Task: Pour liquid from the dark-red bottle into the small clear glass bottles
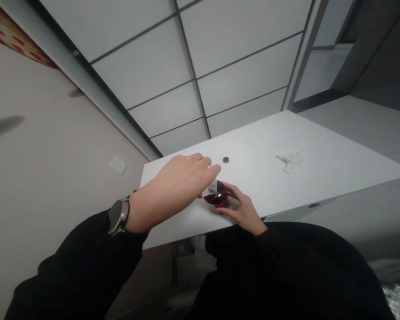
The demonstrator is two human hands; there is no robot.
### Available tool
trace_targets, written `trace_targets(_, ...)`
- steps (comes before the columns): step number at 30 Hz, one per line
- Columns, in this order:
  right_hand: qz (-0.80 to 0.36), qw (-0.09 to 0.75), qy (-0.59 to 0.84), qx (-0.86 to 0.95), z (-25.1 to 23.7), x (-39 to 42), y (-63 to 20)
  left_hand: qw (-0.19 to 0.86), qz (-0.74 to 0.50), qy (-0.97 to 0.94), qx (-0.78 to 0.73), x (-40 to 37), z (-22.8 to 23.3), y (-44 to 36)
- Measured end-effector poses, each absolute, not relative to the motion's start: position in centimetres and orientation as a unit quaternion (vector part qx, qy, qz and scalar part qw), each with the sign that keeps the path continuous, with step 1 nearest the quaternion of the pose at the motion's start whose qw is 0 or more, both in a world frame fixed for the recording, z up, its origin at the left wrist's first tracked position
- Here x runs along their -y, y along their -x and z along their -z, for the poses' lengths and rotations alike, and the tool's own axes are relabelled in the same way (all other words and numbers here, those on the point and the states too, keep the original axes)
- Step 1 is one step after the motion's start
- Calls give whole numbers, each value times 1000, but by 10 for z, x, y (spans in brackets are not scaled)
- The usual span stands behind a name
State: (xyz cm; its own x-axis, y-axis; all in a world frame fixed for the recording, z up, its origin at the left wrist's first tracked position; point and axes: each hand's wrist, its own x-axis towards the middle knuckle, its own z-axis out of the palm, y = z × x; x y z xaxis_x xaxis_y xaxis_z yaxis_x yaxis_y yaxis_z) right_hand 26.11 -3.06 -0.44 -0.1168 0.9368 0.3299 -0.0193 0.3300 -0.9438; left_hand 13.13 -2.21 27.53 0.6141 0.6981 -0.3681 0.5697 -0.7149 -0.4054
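Note:
My right hand (242,208) is wrapped round the side of a small, dark red, rounded cup (221,192) on the white table near its front edge. Over the cup, my left hand (190,175) is bent down with its fingers closed on a clear, crinkled piece (212,186) that looks like plastic. The lower end of this piece reaches the cup's opening; whether it touches the inside I cannot tell. Part of it is hidden behind my left fingers. Beyond the hands, a small dark round cap or disc (226,159) lies on the table.
A crumpled white tissue (290,161) lies on the right part of the white table (323,155). Large white panels (240,53) with dark strips stand behind the table. To the left is a wall with a socket plate (118,165).

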Motion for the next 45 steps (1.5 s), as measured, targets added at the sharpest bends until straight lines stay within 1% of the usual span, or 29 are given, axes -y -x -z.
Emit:
trace_targets(14, -432, 546, 380, 609, 6, 31, -261, 149, -247, 914, 287, 16, -276, -143)
trace_targets(32, -422, 555, 380, 608, 3, 30, -261, 158, -288, 902, 279, 17, -281, -164)
trace_targets(38, -421, 560, 382, 603, 2, 30, -261, 162, -269, 910, 272, 17, -280, -167)
trace_targets(45, -427, 561, 374, 603, 4, 30, -260, 140, -271, 909, 284, 18, -281, -171)
